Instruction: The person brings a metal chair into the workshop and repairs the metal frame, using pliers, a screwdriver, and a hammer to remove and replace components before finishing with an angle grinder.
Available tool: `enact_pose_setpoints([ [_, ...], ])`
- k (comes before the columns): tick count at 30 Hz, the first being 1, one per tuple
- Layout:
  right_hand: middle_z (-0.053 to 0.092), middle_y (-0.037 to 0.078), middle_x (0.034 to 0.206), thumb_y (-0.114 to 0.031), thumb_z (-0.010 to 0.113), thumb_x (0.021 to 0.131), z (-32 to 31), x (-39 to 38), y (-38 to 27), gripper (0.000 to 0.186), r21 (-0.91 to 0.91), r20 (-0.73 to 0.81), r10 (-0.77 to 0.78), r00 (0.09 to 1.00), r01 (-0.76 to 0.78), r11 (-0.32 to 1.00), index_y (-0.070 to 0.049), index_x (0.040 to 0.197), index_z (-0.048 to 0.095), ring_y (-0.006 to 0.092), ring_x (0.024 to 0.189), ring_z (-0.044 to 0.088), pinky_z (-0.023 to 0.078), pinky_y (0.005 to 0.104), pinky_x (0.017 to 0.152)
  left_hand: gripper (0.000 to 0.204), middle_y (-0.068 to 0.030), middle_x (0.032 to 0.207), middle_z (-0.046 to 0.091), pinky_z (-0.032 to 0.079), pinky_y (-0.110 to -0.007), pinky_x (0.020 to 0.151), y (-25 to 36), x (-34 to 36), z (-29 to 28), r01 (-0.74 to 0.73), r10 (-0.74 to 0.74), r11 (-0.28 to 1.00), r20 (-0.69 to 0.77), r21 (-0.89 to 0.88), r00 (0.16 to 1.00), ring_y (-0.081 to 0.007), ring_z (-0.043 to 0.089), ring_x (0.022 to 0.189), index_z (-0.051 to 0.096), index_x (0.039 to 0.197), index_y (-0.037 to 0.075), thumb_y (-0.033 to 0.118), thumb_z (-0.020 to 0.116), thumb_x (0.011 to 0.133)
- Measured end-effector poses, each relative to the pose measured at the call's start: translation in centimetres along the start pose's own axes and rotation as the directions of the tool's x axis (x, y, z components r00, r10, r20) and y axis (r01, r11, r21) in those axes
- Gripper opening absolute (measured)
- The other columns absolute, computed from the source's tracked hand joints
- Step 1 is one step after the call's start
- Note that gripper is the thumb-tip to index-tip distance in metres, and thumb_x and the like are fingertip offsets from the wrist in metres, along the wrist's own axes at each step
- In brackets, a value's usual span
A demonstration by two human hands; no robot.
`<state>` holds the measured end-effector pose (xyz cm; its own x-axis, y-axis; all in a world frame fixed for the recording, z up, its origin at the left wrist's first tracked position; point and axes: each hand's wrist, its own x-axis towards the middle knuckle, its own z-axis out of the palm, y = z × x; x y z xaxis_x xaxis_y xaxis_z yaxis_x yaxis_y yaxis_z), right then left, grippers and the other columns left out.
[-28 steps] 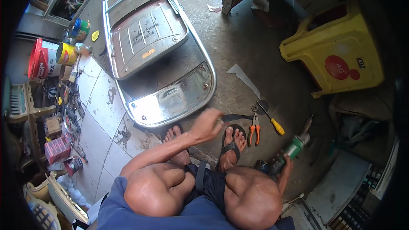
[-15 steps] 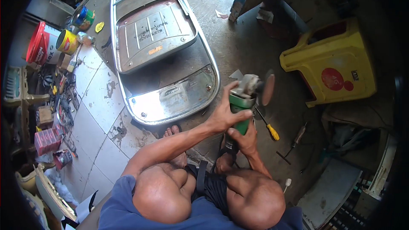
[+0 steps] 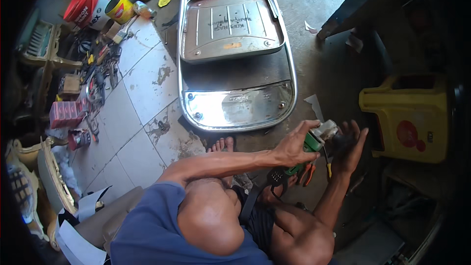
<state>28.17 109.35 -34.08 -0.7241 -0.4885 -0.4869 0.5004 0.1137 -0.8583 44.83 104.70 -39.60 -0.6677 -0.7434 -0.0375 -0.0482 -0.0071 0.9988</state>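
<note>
My left hand (image 3: 294,148) is wrapped round the green body of an angle grinder (image 3: 314,142) in front of my knees. Its pale metal head points to the right. Beside that head, my right hand (image 3: 352,149) has its fingers stretched up and apart, next to the dark, blurred disc; whether it touches the disc I cannot tell. Farther off, a folding chair (image 3: 240,110) with a shiny metal frame lies on the floor. Below the grinder are pliers (image 3: 307,174) with orange handles and a screwdriver (image 3: 329,171) with a yellow handle.
A yellow plastic stool (image 3: 407,118) lies on its side at right. Loose tools (image 3: 93,83), a red-and-white bucket (image 3: 88,5), a yellow can (image 3: 120,9) and a pink box (image 3: 66,114) line the left. White tiles (image 3: 142,88) meet darker floor.
My right hand has left the grinder's body and opened beside the disc. The left hand keeps the grinder, now lower. The whole view has shifted, with the chair farther right.
</note>
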Motion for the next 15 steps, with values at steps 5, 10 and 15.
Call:
enact_pose_setpoints([
  [5,0.059,0.014,0.121,-0.049,0.045,0.101,1.6,1.3,0.5,0.059,-0.307,0.271,-0.295,0.916,0.373,0.876,0.001,0.130,0.057,0.0203,0.106,0.053,0.043,0.0350,0.096,0.083,-0.0237,0.136,0.052,0.042,-0.041,0.106,0.5,0.3,0.0,0.074,-0.075,0.993,-0.004,-0.095,0.997,-0.0388,0.052,0.127,0.037,0.140,0.006,0.025,0.081,0.073],
  [10,0.060,0.009,0.102,-0.039,0.046,0.100,3.1,-0.7,0.7,0.046,0.108,-0.013,-0.020,1.000,0.021,0.994,0.000,0.117,0.063,0.0166,0.092,0.053,0.044,0.0319,0.089,0.078,-0.0219,0.135,0.054,0.042,-0.041,0.106,0.1,-0.5,0.1,0.002,-0.002,1.000,-0.102,0.004,0.995,-0.0371,0.053,0.126,0.043,0.136,0.005,0.025,0.082,0.071],
  [15,0.056,0.007,0.091,-0.022,0.053,0.089,1.9,0.4,3.2,0.026,-0.402,0.287,-0.423,0.859,0.509,0.761,0.000,0.097,0.065,0.0161,0.081,0.050,0.040,0.0296,0.073,0.082,-0.0245,0.131,0.055,0.044,-0.040,0.102,-0.3,-0.9,-0.5,0.096,-0.096,0.995,-0.049,0.014,0.994,-0.0380,0.056,0.122,0.039,0.137,0.007,0.028,0.082,0.070],
])
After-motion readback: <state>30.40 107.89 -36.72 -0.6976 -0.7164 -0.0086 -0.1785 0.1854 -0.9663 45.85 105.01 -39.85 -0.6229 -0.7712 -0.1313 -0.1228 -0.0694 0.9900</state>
